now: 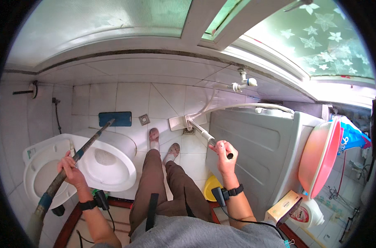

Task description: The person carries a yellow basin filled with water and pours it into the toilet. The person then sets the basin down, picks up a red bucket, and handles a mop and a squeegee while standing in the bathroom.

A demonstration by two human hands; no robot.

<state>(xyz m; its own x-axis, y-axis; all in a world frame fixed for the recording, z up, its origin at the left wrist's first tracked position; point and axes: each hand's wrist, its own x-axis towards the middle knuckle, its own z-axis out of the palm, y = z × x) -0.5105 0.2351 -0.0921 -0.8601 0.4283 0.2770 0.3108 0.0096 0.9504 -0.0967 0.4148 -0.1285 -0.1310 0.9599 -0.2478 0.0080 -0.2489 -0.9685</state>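
Observation:
My left hand (72, 169) is closed round the pole of a flat mop. Its worn pole (90, 140) slants over the toilet, and its blue rectangular head (114, 119) lies flat on the tiles near the wall. My right hand (225, 155) grips the black-ended upper part of a long-handled floor tool (202, 132). That tool's pale, flat head (179, 122) rests on the floor ahead of my feet, partly over a square drain; whether it is a dustpan or a mop head I cannot tell.
A white toilet (126, 165) with raised lid stands left. To the right is a grey washing machine (250, 140), with a pink basin (320, 153) beyond it. A pale hose (246, 106) runs behind the machine below a wall tap (243, 82). A yellow bucket (212, 186) stands near my right leg.

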